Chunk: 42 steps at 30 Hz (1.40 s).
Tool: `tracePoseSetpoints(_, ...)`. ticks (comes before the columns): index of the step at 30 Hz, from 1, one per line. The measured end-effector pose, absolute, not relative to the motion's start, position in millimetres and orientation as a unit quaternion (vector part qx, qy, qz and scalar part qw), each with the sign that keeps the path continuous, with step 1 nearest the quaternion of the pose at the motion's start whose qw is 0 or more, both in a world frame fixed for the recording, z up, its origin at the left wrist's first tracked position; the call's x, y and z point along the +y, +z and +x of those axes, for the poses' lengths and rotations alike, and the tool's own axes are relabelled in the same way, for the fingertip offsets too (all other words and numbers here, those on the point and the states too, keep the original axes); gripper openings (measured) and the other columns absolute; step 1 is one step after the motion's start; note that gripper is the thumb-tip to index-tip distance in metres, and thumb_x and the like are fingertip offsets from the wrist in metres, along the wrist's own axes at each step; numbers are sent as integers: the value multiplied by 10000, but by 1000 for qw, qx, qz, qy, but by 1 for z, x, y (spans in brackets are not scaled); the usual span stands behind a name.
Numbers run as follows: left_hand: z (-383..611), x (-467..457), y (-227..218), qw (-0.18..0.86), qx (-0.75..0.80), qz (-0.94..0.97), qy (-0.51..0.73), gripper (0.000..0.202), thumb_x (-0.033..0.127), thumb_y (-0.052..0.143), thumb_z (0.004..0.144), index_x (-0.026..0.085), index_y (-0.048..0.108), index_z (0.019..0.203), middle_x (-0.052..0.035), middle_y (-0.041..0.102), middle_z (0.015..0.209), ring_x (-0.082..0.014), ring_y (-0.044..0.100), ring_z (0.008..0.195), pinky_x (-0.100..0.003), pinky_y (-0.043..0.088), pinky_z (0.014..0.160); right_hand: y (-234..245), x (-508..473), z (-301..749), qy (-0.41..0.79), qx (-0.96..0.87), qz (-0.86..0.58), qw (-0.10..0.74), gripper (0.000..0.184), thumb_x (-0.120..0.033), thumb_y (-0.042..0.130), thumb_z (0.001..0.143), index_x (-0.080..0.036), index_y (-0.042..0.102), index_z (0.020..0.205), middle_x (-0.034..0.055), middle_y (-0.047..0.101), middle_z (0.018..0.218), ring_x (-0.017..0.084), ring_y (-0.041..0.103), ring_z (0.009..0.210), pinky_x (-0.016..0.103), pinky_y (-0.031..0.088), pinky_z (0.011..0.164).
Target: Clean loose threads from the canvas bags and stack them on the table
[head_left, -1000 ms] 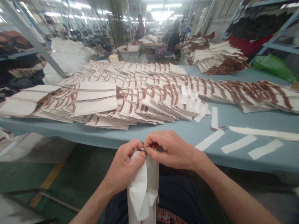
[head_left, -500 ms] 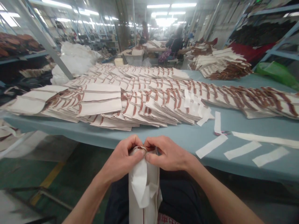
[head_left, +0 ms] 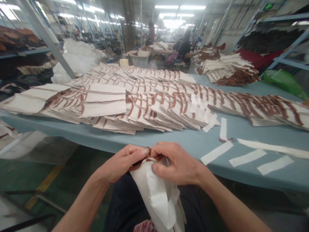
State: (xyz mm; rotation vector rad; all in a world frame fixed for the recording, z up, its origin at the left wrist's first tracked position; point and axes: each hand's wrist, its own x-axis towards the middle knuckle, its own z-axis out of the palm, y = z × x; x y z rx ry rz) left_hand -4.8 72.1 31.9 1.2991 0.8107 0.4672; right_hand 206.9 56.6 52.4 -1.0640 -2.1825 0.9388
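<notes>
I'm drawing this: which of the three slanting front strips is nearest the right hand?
The leftmost front strip; the middle strip and rightmost strip lie farther away.

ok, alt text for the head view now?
A left hand and right hand pinch the top of a cream fabric piece above the wearer's lap, a white strip hanging over it. Beyond, rows of overlapping cream pieces with brown edges lie on a blue table, loose white strips at right.

cream fabric piece (head_left: 143, 180), blue table (head_left: 101, 138)
</notes>
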Motion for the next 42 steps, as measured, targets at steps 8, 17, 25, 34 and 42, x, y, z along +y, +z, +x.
tracePoseSetpoints(8,-2,71,45,660,315,654,193,602,675,571,914,192,373,613,55,275,637,-97,226,593,-244,197,519,53,47,206,345,-805,-395,278,163,-102,575,741,-204,465,679,-52,475,667,124,457,634,259,306,622)
tracePoseSetpoints(17,-11,76,55,627,297,707,136,480,495,487,1012,166,506,663,25,388,674,-121,317,639,-231,297,559,47,37,197,269,-825,-409,283,231,-112,603,824,-207,454,676,-28,517,652,152,493,654,282,295,617)
tracePoseSetpoints(25,-16,71,52,567,309,757,100,453,439,478,1024,191,420,650,42,336,667,-112,317,603,-237,253,516,37,32,198,300,-822,-386,291,156,-109,565,846,-208,491,750,5,582,735,173,518,717,291,349,663)
tracePoseSetpoints(34,-10,58,46,538,331,754,180,410,364,464,1017,195,383,652,60,327,638,-96,307,578,-219,254,507,23,31,192,347,-763,-360,408,106,-184,538,838,-217,470,764,-21,503,722,153,470,678,284,362,659)
tracePoseSetpoints(42,-8,55,38,594,297,712,229,436,399,487,1007,198,353,643,61,293,630,-90,270,564,-225,221,492,30,33,199,443,-745,-366,338,336,-301,398,1004,-212,403,680,-27,440,695,136,425,655,287,319,640)
